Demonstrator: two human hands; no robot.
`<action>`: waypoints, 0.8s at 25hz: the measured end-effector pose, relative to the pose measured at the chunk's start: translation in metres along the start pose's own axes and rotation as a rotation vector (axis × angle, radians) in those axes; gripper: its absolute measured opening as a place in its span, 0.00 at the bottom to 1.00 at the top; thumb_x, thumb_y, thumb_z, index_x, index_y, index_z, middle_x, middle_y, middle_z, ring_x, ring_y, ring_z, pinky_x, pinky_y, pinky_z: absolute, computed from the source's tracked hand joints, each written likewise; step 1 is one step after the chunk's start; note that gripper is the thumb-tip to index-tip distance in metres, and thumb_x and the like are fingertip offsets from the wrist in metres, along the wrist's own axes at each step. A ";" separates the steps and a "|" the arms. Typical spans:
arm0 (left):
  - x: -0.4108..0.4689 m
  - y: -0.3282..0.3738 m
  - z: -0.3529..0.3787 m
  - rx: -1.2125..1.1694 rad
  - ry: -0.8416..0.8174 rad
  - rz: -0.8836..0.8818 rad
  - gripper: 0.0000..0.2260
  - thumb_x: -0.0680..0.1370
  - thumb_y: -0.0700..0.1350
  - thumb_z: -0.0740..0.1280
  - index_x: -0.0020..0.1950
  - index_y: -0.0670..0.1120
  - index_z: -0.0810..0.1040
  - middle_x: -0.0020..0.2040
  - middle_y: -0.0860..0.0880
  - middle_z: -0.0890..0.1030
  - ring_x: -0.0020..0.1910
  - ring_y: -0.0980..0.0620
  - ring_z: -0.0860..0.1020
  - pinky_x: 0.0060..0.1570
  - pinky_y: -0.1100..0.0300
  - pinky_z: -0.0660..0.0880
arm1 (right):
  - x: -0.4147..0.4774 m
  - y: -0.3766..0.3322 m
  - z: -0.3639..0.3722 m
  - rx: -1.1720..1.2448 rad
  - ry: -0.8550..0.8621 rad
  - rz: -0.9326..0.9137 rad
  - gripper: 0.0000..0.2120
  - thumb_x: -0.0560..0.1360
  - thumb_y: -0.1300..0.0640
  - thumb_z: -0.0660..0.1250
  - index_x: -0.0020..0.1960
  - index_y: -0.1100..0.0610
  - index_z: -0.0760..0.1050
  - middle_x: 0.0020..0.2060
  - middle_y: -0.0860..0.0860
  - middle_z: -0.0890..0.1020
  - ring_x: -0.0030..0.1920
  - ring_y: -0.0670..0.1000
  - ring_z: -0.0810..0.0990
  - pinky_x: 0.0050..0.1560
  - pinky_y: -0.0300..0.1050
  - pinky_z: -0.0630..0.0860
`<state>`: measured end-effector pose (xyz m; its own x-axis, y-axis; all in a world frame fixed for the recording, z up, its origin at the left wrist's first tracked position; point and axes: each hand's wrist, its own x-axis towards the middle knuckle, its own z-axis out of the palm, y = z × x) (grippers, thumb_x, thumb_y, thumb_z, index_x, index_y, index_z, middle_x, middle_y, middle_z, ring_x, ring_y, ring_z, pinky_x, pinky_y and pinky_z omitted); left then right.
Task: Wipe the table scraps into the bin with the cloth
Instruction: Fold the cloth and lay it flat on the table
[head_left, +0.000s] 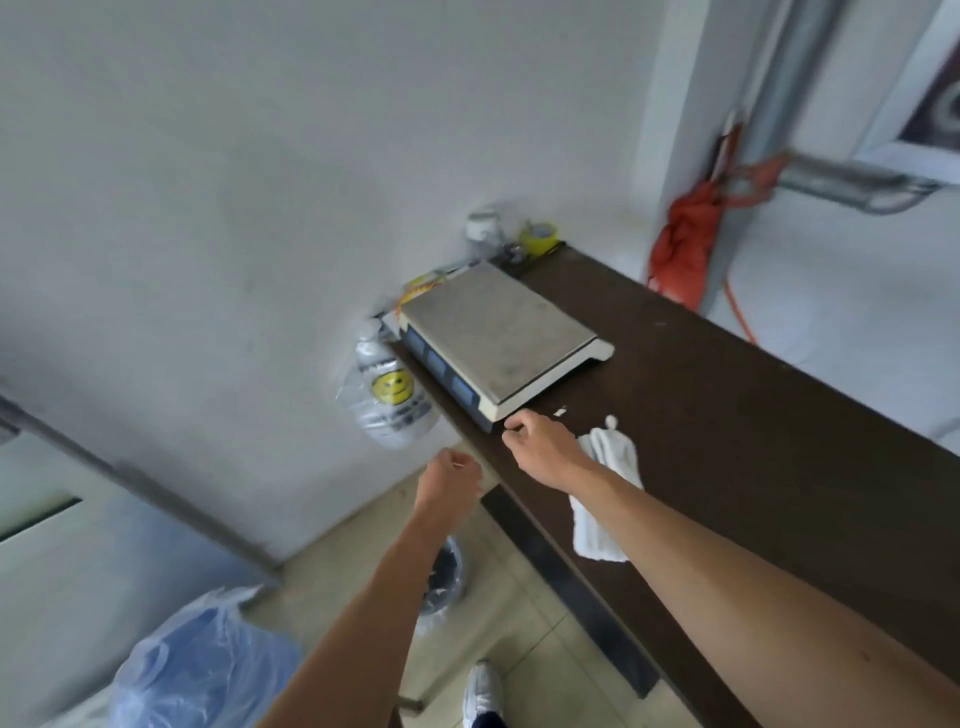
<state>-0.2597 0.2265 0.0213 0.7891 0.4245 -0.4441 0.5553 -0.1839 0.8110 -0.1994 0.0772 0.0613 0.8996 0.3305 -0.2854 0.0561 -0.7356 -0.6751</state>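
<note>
A white cloth (598, 535) lies crumpled on the dark brown table (753, 415), partly under my right forearm. Small white scraps (560, 413) sit on the table beside the scale's near corner, and another white bit (612, 420) lies just past the cloth. My right hand (540, 447) rests at the table's edge by that corner, fingers curled, apart from the cloth. My left hand (449, 480) hovers off the table edge with fingers curled inward; what it may hold is hidden. The bin (447, 577), lined with a dark bag, stands on the floor below, partly behind my left forearm.
A weighing scale (498, 338) fills the table's left side. Jars and yellow tape (540, 239) stand at the far corner. A smiley-face plastic bag (392, 395) hangs by the wall. A blue plastic bag (208, 670) sits at lower left, an orange bag (685, 244) at the back.
</note>
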 end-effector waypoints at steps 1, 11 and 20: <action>-0.006 0.009 0.014 0.037 -0.036 0.021 0.04 0.78 0.41 0.64 0.44 0.48 0.75 0.42 0.43 0.85 0.45 0.41 0.85 0.47 0.48 0.80 | -0.015 0.012 -0.012 0.008 0.032 0.016 0.17 0.79 0.50 0.58 0.66 0.51 0.73 0.60 0.52 0.81 0.62 0.56 0.76 0.61 0.48 0.71; -0.021 0.032 0.097 0.277 -0.285 -0.015 0.25 0.77 0.43 0.60 0.74 0.46 0.61 0.58 0.41 0.79 0.52 0.45 0.80 0.43 0.54 0.73 | -0.082 0.108 -0.042 -0.086 0.112 0.134 0.14 0.80 0.48 0.58 0.64 0.52 0.69 0.53 0.49 0.80 0.50 0.49 0.80 0.51 0.49 0.78; 0.041 0.027 0.156 0.277 -0.548 -0.184 0.30 0.68 0.49 0.74 0.66 0.38 0.73 0.54 0.43 0.82 0.52 0.45 0.82 0.53 0.45 0.81 | -0.023 0.151 -0.023 0.064 0.089 0.466 0.41 0.69 0.35 0.69 0.72 0.54 0.60 0.61 0.51 0.73 0.58 0.53 0.76 0.50 0.43 0.70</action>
<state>-0.1712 0.1010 -0.0350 0.6535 -0.0308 -0.7563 0.6839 -0.4042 0.6074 -0.2015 -0.0551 -0.0182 0.8565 -0.0800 -0.5100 -0.3865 -0.7543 -0.5308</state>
